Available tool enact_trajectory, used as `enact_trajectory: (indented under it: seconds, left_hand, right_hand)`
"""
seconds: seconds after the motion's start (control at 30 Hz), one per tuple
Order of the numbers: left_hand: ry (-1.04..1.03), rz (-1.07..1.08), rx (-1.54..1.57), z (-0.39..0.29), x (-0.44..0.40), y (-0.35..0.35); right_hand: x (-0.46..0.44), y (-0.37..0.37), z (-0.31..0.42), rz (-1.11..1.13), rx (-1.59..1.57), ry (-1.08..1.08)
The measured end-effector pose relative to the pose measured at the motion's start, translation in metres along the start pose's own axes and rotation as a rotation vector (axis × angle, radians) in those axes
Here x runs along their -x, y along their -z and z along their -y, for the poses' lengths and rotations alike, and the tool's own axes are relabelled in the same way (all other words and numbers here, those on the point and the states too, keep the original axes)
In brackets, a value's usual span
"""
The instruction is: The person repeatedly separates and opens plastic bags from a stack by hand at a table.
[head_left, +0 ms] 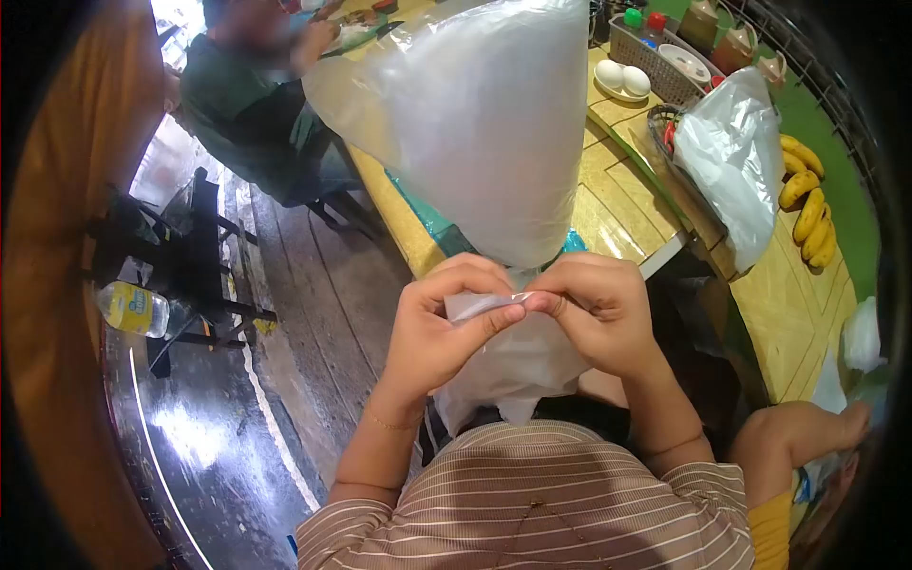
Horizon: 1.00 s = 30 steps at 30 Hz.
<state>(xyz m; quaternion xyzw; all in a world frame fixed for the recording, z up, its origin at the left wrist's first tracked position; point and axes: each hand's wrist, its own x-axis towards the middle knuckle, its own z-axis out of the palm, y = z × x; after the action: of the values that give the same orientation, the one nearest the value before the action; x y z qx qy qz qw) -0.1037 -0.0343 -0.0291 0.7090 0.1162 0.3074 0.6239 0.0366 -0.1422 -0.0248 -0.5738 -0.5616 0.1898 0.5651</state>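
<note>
Both of my hands meet in front of my chest over thin whitish plastic. My left hand (461,309) pinches a folded edge of the plastic sheet (518,366) between thumb and fingers. Close against it, my right hand (600,313) pinches the same edge, thumb tip beside thumb tip. Below the hands the sheet hangs down to my lap. Just beyond them stands a large, full translucent plastic bag (503,123), at the corner of the yellow table (404,220). Teal plastic (427,217) shows under the bag.
A seated person (252,114) is at the upper left, near a black chair (195,256) and a yellow-labelled bottle (135,309). Eggs on a plate (622,81), a basket (646,57), a white bag (731,152) and bananas (810,214) lie right. Someone's bare leg (788,442) is lower right.
</note>
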Motion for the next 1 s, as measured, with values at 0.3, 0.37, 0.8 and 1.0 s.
enact_trajectory:
  seconds: [0.3, 0.37, 0.8, 1.0]
  left_hand:
    - [0.073, -0.165, 0.003, -0.005, 0.002, -0.01]
    - [0.055, -0.187, 0.011, -0.005, 0.002, -0.013]
    - [-0.067, 0.078, 0.09, 0.007, -0.005, -0.01]
    - [0.158, 0.203, 0.101, 0.006, -0.004, -0.019]
  right_hand:
    - [0.002, -0.005, 0.006, -0.22, 0.031, 0.141]
    - [0.003, -0.004, 0.008, -0.222, 0.038, 0.14]
    - [0.004, 0.002, 0.005, -0.281, 0.034, 0.178]
    - [-0.003, 0.013, 0.008, -0.253, -0.368, 0.123]
